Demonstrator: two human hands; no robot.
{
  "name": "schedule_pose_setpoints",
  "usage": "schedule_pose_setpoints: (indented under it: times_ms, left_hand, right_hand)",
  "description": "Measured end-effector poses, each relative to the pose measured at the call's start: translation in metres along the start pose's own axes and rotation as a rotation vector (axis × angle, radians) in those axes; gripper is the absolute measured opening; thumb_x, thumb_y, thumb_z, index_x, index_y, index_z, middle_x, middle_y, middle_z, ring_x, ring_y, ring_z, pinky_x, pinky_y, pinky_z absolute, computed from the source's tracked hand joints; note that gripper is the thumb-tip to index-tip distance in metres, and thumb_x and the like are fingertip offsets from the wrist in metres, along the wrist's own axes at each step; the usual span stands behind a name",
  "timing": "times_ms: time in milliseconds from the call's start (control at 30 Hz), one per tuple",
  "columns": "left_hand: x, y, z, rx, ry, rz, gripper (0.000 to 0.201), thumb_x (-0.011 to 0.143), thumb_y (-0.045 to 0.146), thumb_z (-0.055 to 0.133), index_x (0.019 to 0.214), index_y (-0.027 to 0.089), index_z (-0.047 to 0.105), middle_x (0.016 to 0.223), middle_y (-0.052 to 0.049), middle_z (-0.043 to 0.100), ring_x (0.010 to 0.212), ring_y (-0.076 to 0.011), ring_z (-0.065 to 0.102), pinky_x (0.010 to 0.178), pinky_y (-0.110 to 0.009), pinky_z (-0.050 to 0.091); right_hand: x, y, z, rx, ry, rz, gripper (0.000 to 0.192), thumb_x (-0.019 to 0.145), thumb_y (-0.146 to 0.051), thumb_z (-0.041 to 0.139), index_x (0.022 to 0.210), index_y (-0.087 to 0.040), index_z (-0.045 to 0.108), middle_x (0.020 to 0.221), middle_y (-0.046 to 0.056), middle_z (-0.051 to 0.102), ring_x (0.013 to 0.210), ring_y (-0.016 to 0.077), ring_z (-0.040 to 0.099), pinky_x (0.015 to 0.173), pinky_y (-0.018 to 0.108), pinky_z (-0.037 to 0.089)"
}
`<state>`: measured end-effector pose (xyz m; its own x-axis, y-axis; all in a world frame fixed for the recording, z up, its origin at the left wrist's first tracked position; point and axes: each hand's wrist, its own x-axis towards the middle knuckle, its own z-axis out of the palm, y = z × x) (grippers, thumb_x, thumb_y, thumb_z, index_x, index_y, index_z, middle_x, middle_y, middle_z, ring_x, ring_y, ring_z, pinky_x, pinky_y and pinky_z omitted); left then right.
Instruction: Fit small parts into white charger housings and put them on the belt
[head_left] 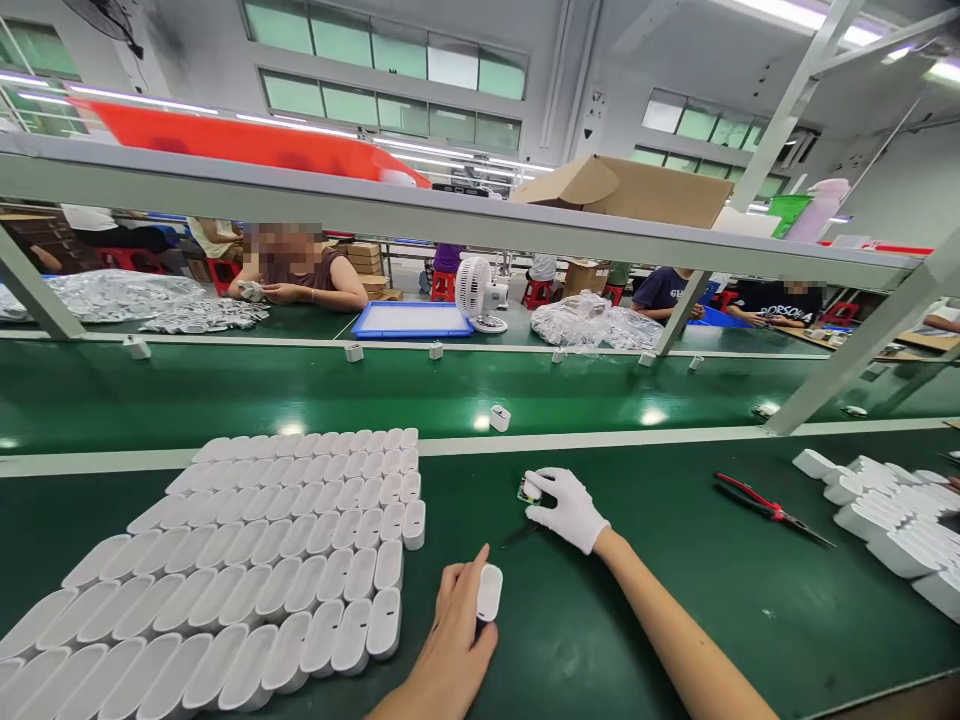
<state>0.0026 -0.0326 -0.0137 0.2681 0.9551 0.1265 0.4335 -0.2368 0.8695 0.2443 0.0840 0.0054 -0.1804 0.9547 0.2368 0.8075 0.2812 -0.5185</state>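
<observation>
Six rows of white, oval plastic housings (238, 540) are filling the left side of the dark green tabletop (637, 620) in the head view. One pair of red-handled pliers (776, 512) is lying well off to the right, near a jumble of white plastic pieces (892, 510). One white metal shelf (450, 218) is running across up top, carrying one cardboard box (660, 195) and one orange-red plastic bin (247, 145), and its slanted post (847, 350) is blocking part of the far right. Across the way, one white fan (472, 290) is standing beside one blue-rimmed tray (412, 320).

Left hand (457, 625), bare, is reaching up from the bottom, thumb and index finger gripping one white oval housing (490, 593). Right hand (566, 508), white-gloved, is angling in, thumb and fingertips pinching one small green-and-white circuit piece (529, 490) just above or on the tabletop, can't tell which.
</observation>
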Motion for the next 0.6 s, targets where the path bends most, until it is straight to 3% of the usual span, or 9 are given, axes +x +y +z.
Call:
schedule_pose_setpoints:
  times_ms: [200,300,433,533,600]
  left_hand:
    - [0.005,0.007,-0.010,-0.061,-0.142,-0.012,0.059,0.087,0.021,0.047,0.142,0.030,0.029,0.124,-0.010,0.045,0.118,-0.0240,0.041,0.104,-0.049,0.033]
    - [0.012,0.010,-0.014,-0.083,-0.040,-0.007,0.052,0.087,0.024,0.050,0.137,0.029,0.036,0.120,-0.008,0.048,0.115,-0.0242,0.042,0.103,-0.049,0.034]
    - [0.020,0.015,-0.016,-0.118,0.132,0.014,0.041,0.078,0.023,0.063,0.117,0.025,0.051,0.109,-0.005,0.051,0.105,-0.0231,0.049,0.093,-0.040,0.041]
    - [0.023,0.019,-0.017,-0.160,0.247,0.018,0.034,0.063,0.022,0.075,0.086,0.021,0.049,0.083,0.002,0.048,0.075,-0.0170,0.052,0.067,-0.027,0.045]
    - [0.023,0.020,-0.018,-0.166,0.321,0.055,0.032,0.064,0.017,0.071,0.073,0.021,0.040,0.073,0.005,0.043,0.064,-0.0140,0.048,0.057,-0.024,0.040]
  right_hand:
    - [-0.002,-0.008,0.003,0.110,0.132,0.147,0.050,0.062,-0.019,0.068,0.111,-0.023,0.064,0.096,0.005,0.067,0.095,0.0237,0.060,0.087,0.038,0.046]
    - [-0.011,-0.025,-0.002,0.364,0.134,0.149,0.040,0.064,-0.018,0.066,0.104,-0.019,0.058,0.094,0.006,0.067,0.085,0.0190,0.065,0.078,0.034,0.051]
    - [-0.035,-0.065,-0.009,1.002,-0.051,0.023,0.044,0.057,-0.021,0.077,0.091,-0.019,0.051,0.094,0.006,0.066,0.079,0.0181,0.066,0.069,0.032,0.053]
    - [-0.050,-0.091,-0.007,1.082,-0.131,-0.094,0.039,0.056,-0.020,0.080,0.085,-0.017,0.053,0.095,0.006,0.065,0.076,0.0147,0.064,0.068,0.029,0.051]
    - [-0.056,-0.102,-0.001,1.091,-0.142,-0.095,0.037,0.056,-0.019,0.079,0.084,-0.017,0.055,0.093,0.005,0.064,0.073,0.0132,0.062,0.066,0.027,0.050]
